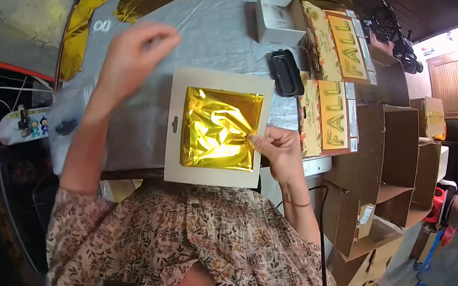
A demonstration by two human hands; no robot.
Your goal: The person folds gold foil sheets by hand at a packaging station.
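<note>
A pale cardboard frame (173,152) with a hang slot lies in front of me at the table's near edge. Crinkled gold foil (222,130) fills its square middle. At its right side, my right hand (283,154) is closed, with the thumb pressed on the foil and the card's edge under the grip. My left hand (138,55) is raised above the table, up and left of the card, touching neither card nor foil. Its fingers curl toward the thumb in a closed pinch, blurred by motion; what they hold, if anything, is too small to tell.
A white open box (280,20) and a black tray (287,73) stand beyond the card. Boxes with gold "FALL" lettering (337,115) line the right side. Gold foil sheeting (88,15) runs along the far left edge. Open brown cartons (356,162) are stacked at right.
</note>
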